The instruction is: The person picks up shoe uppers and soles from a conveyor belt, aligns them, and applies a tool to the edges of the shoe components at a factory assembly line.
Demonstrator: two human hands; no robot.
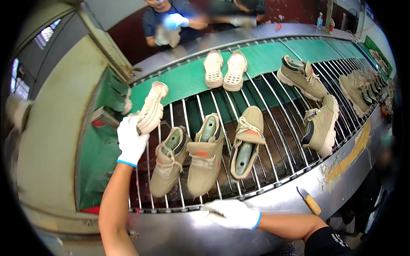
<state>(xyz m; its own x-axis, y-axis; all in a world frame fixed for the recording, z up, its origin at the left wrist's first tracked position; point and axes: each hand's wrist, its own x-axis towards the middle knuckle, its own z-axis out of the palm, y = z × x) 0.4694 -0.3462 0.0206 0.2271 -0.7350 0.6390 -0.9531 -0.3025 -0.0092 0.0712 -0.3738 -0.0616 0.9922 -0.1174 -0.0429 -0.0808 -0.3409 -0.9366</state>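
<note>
My left hand (131, 141), in a white glove with a blue cuff, grips the lower end of a cream shoe sole (152, 109) and holds it raised over the left side of the roller rack. My right hand (234, 214), gloved alike, is at the rack's near metal edge, its fingers smeared by motion. Between the hands stand three khaki shoes with green lasts inside: a left shoe (167, 166), a middle shoe (206, 158) and a right shoe (247, 141) that points away from me. Their laces are tied or hang loose; I cannot tell exactly.
A pair of soles, one sole (213, 70) beside another (235, 71), lies on the green sheet (183, 85). Soled shoes (322, 126) stand farther right, several more beyond. A wooden-handled knife (311, 202) rests on the steel ledge. Across the line, co-workers (171, 21) work with gloved hands.
</note>
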